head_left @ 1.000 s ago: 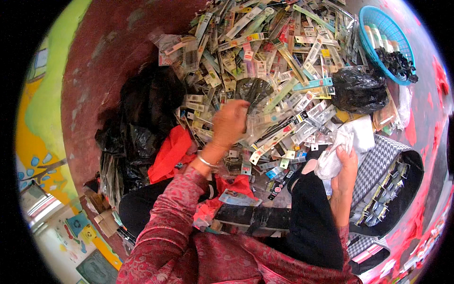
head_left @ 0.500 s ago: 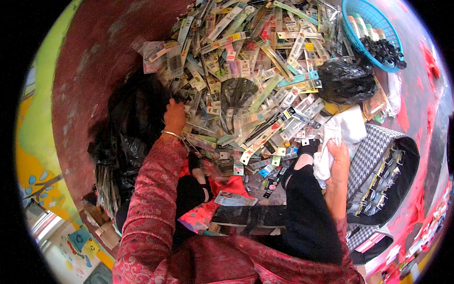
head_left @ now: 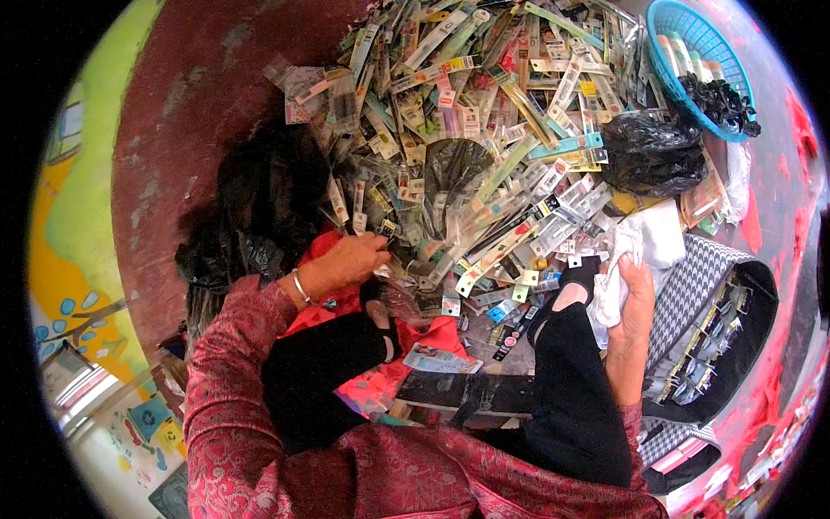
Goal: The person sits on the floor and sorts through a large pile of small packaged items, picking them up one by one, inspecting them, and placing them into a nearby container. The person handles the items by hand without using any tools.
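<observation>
While the right hand [head_left: 635, 298] grips the white cloth [head_left: 616, 275] at right and I cannot tell whether the curled left hand [head_left: 346, 259] holds anything, the far-side pile of slim packets [head_left: 512, 169] could slide near if I drag its overlapping ends.

Bright diffuse light, glints on clear packets [head_left: 474, 227], murky black plastic [head_left: 272, 182] leftward, fisheye-bent edges, blackened corners

1. Green-and-yellow wall [head_left: 86, 186] beyond the floor's [head_left: 775, 233] left edge — painted branch [head_left: 78, 339], blue leaves [head_left: 90, 299].
2. Scuffed maroon surface [head_left: 164, 186] — floor or lower wall, unclear.
3. Floor's right edge: greyish, red-patched.
</observation>
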Demonstrator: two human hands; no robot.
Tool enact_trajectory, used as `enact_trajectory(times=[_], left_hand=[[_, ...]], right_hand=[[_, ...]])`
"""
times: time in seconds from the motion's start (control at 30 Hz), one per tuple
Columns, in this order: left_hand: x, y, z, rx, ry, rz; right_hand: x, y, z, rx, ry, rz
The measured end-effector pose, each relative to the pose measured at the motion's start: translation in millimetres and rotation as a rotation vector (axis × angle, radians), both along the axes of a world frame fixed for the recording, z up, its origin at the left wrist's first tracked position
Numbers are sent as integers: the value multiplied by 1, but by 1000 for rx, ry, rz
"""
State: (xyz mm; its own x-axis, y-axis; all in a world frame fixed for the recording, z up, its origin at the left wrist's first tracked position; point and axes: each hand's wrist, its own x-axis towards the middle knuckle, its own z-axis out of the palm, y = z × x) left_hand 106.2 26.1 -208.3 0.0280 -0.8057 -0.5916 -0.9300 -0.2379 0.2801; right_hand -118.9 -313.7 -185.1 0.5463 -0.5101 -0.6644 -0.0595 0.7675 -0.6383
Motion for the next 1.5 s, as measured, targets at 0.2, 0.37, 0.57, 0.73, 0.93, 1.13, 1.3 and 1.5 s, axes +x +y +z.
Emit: enact_trajectory(times=[0.2, 0.37, 0.57, 0.73, 0.93, 1.13, 1.3, 1.5], left_hand=[[-4, -53, 46, -296, 15, 344], [41, -105, 94, -608, 240, 1138], [22, -162, 100, -308, 376, 1135], [16, -150, 10, -407, 459, 832], [16, -145, 16, -365, 197, 989], [-5, -137, 32, -272, -69, 1062], [-20, -123, -2, -342, -144, 912], [-12, -134, -26, -196, -163, 766]], right_hand=[[-7, -4, -1, 3, -28, -22], [-7, -7, -4, 38, -16, -50], [-14, -11, -6, 66, -85, -115], [-20, -12, -9, 96, -225, -49], [-20, -14, -5, 92, -122, -61], [-32, -20, -16, 183, -297, -83], [-32, -19, -8, 178, -294, -43], [-31, -20, -13, 27, -346, 4]])
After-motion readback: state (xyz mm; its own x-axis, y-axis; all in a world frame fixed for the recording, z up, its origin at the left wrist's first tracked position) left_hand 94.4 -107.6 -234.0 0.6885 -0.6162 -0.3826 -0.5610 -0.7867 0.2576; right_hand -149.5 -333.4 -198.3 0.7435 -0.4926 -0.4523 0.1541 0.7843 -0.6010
